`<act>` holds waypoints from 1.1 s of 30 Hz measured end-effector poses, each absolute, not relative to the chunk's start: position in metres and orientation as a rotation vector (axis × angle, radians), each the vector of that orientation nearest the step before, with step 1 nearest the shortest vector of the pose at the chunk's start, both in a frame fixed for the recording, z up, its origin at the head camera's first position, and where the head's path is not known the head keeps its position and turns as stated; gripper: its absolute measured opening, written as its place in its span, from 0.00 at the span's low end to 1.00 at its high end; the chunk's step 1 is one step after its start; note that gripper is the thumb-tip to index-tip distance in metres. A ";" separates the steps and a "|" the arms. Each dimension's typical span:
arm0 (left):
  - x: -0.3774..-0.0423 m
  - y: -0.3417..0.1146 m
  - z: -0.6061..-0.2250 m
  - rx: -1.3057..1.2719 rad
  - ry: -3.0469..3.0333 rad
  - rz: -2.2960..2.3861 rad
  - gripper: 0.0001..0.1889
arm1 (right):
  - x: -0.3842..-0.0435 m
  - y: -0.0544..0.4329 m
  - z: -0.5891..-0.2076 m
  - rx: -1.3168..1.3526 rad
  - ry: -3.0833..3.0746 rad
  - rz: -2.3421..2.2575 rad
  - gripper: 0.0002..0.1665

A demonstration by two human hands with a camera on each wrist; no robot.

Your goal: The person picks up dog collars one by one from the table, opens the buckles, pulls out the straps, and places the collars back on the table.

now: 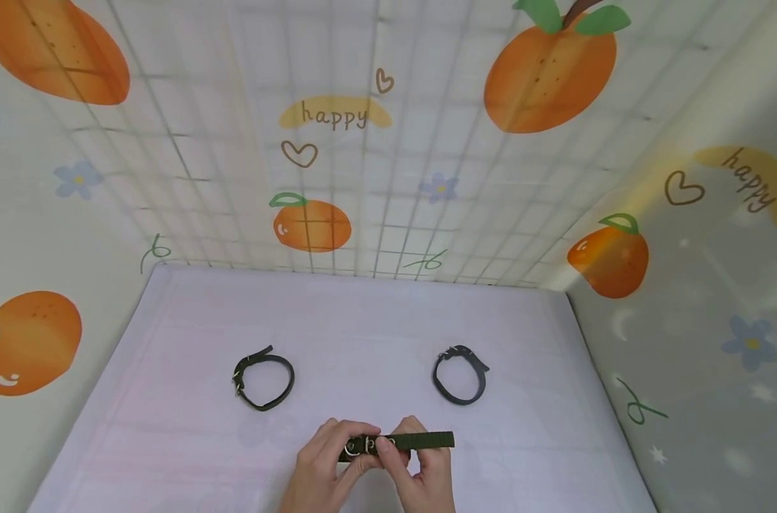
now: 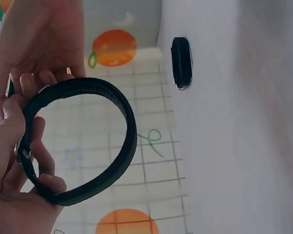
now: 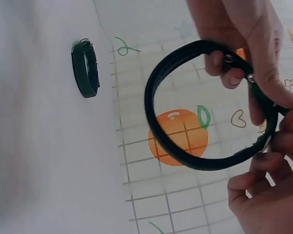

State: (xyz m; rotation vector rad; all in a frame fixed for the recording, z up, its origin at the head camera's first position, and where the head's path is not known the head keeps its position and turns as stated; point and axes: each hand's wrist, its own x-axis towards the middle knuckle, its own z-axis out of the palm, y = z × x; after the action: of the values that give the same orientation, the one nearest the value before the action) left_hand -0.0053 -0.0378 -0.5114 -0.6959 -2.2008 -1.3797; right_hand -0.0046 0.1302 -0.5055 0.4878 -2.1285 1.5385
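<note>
Both hands hold a dark green collar (image 1: pixel 432 440) near the front of the table, its strap bent into a loop with metal fittings. My left hand (image 1: pixel 321 459) grips it by the buckle (image 1: pixel 370 444) and the metal ring (image 1: pixel 350 449). My right hand (image 1: pixel 427 470) pinches the strap just right of the buckle, thumb on top, and the strap's free end sticks out past it to the right. Fingers of both hands meet around the buckle in the left wrist view, where the collar's loop (image 2: pixel 130 139) hangs below them. Metal eyelets (image 3: pixel 250 78) show along the strap in the right wrist view.
Two more collars lie looped on the white table (image 1: pixel 363 320): a dark green one (image 1: pixel 292 377) at left and a dark one (image 1: pixel 460 401) at right. Cloth walls (image 1: pixel 234 214) printed with oranges enclose the table's back and sides, with a wire grid showing through the back.
</note>
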 end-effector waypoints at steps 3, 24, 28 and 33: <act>-0.005 -0.037 -0.512 -0.704 -2.173 -1.397 0.16 | -0.005 0.129 -0.504 0.498 -2.110 1.535 0.22; 0.000 -0.033 -0.509 -0.648 -2.129 -1.667 0.17 | 0.003 0.128 -0.490 0.242 -2.120 1.908 0.20; 0.000 -0.032 -0.508 -0.632 -2.128 -1.666 0.16 | 0.002 0.129 -0.491 0.239 -2.138 1.913 0.17; -0.001 -0.034 -0.506 -0.581 -2.135 -1.685 0.15 | -0.001 0.133 -0.496 0.396 -2.188 1.863 0.14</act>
State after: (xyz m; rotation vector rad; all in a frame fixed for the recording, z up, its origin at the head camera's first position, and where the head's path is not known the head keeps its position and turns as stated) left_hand -0.0013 -0.0342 -0.5060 -0.5806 -2.1350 -1.6847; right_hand -0.0014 0.1334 -0.4958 0.3956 -2.1877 1.8627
